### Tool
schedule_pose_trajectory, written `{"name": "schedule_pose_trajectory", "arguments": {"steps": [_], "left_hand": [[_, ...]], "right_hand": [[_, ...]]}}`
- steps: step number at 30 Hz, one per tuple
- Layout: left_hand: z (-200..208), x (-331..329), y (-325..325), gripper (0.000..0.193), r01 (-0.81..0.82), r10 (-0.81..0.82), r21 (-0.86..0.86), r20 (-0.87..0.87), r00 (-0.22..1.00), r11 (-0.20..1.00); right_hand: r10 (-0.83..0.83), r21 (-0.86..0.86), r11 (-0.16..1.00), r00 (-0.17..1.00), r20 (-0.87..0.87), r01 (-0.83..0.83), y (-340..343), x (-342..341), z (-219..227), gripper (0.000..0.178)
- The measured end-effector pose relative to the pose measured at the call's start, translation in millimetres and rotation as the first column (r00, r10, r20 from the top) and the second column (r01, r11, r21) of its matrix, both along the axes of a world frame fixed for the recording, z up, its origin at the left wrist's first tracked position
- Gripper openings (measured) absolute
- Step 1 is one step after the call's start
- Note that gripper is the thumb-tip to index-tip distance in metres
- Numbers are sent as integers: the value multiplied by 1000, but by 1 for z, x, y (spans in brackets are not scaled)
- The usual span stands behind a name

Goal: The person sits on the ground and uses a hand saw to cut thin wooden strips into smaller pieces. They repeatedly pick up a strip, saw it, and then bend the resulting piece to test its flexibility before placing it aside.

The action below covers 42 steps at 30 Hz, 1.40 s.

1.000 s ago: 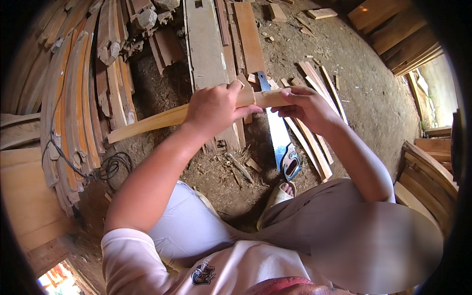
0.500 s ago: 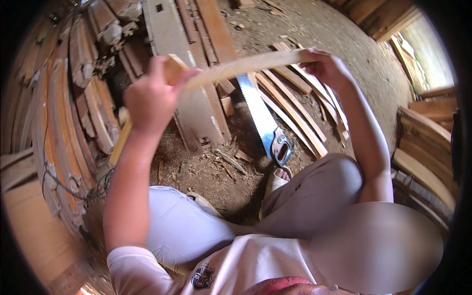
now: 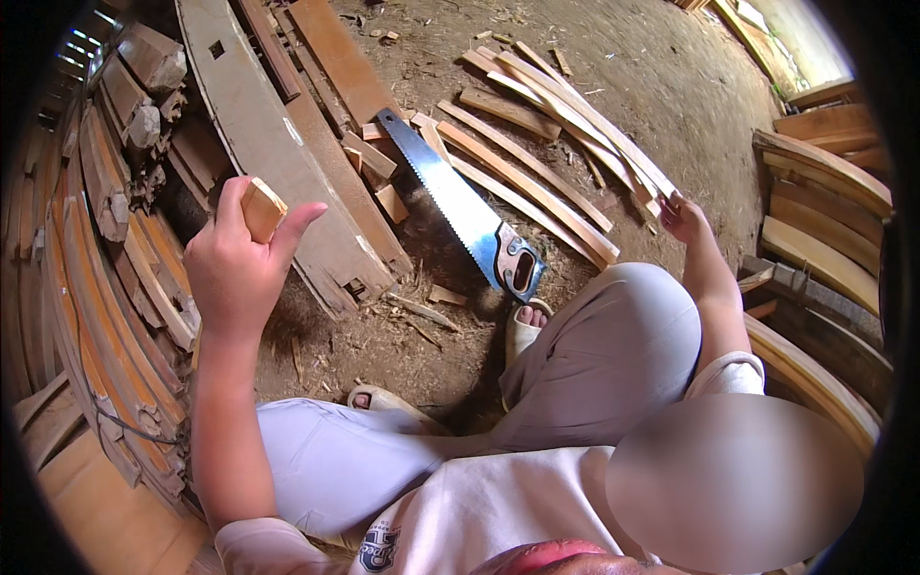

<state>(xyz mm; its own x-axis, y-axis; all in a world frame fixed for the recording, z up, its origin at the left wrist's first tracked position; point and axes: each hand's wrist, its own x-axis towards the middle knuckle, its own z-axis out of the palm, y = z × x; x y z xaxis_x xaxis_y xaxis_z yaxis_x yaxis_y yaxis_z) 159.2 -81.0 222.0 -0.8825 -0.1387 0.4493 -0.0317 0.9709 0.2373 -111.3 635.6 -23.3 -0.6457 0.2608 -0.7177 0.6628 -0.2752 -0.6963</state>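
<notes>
Currently left hand (image 3: 233,273) is clenched round a wood stick (image 3: 264,211), one end poking out past the thumb, left of the handsaw (image 3: 458,196). Right hand (image 3: 683,218) is at the near end of a thin strip (image 3: 599,123); can't tell if gripping.

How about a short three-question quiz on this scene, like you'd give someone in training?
1. Multiple choice: what does the left hand hold? A) a sandal; B) a piece of wood; C) a cable.
2. Which end of the handsaw lies nearer the right foot?
3. True or false: the right hand is on the handsaw.

Key: 1. B. 2. The handle. 3. False; it is at the near end of a thin wooden strip.
</notes>
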Motion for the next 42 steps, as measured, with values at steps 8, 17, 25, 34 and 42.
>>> {"name": "schedule_pose_trajectory", "arguments": {"steps": [8, 17, 25, 34, 42], "left_hand": [[-7, -7, 10, 59, -38, 35, 21, 163, 986, 999], [-8, -8, 10, 57, -85, 66, 71, 244, 968, 994], [-5, 1, -1, 54, -140, 103, 132, 258, 961, 981], [6, 3, -35, 54, -173, 120, 366, 164, 979, 914], [33, 7, -89, 58, -234, 347, 721, -10, 938, 653]], "right_hand": [[381, 772, -63, 700, 604, -632, 1, -39, -47, 44], [873, 712, -371, 39, 487, -597, -223, 26, -63, 49], [868, 749, -393, 53, 493, -533, -270, 58, -19, 42], [811, 766, -438, 161, 563, -471, -241, 34, -60, 23], [915, 269, 395, 404, -26, -878, -302, -23, 47, 34]]}}
